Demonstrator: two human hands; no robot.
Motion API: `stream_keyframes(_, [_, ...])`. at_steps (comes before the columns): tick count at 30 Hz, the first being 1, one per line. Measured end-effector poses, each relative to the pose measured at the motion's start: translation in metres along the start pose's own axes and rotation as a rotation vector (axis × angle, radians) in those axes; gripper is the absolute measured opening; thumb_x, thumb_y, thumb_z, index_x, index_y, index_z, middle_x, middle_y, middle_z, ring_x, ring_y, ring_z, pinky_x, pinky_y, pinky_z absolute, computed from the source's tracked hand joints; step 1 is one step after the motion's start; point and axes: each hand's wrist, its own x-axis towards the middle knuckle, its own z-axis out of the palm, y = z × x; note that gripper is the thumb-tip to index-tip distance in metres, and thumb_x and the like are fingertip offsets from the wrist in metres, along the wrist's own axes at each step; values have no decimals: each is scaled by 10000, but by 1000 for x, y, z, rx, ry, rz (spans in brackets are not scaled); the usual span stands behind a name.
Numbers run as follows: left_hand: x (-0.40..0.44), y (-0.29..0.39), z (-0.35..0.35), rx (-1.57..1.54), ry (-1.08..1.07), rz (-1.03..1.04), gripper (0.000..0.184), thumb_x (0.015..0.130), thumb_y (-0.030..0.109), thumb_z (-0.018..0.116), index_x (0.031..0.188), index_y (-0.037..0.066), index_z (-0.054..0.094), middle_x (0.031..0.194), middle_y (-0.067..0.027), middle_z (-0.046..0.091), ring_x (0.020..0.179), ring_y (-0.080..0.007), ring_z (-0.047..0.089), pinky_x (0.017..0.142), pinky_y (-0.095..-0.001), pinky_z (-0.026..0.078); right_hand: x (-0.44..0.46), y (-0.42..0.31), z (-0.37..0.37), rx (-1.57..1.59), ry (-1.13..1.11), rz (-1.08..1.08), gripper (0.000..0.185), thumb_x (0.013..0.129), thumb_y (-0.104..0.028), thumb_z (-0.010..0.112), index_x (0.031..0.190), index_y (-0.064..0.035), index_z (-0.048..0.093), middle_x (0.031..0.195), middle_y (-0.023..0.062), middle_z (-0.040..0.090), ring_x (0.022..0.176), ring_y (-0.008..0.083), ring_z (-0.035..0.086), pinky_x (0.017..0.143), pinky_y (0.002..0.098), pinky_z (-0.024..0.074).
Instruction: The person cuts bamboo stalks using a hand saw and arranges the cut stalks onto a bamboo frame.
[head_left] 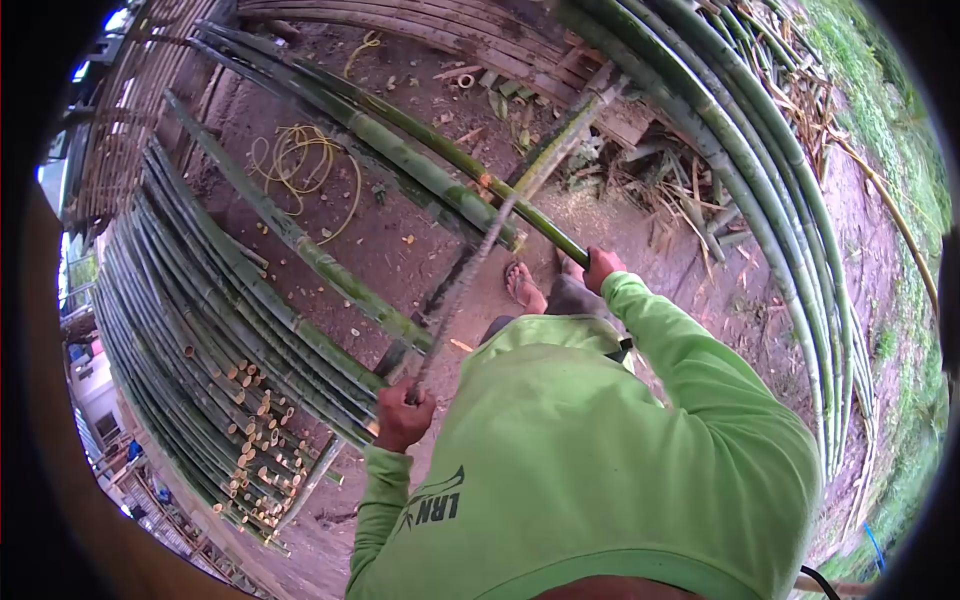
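Observation:
My left hand point(404, 416) is closed round the near end of a long, narrow grey bladed tool point(462, 285). Its exact kind is hard to make out. The tool's far end reaches a slim green bamboo pole point(425, 145), near a pale orange patch on the pole. Wrapped round the near end of that pole is my right hand point(603, 268). A thicker bamboo pole point(400, 155) lies alongside it. Both poles cross a support beam point(570, 140), which runs beneath the tool. Another bamboo pole point(310, 250) ends near my left hand.
A large stack of bamboo poles point(230, 350) lies at the left, cut ends towards me. More long poles point(770, 170) curve along the right. Yellow cord point(295, 160) is coiled on the dirt ground. Bamboo scraps point(690, 200) lie beyond my sandalled foot point(525, 285).

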Motion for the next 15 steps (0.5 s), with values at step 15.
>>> stream_keyframes(15, [63,22,-1,47,-47,106,217,736,175,666,725,-1,540,628,-200,580,569,-360,584,525,-411,467,42,-76,-4,24,-64,-88,424,694,-281,699,1046,-53,640,1042,236,649,1008,359,629,881,431,505])
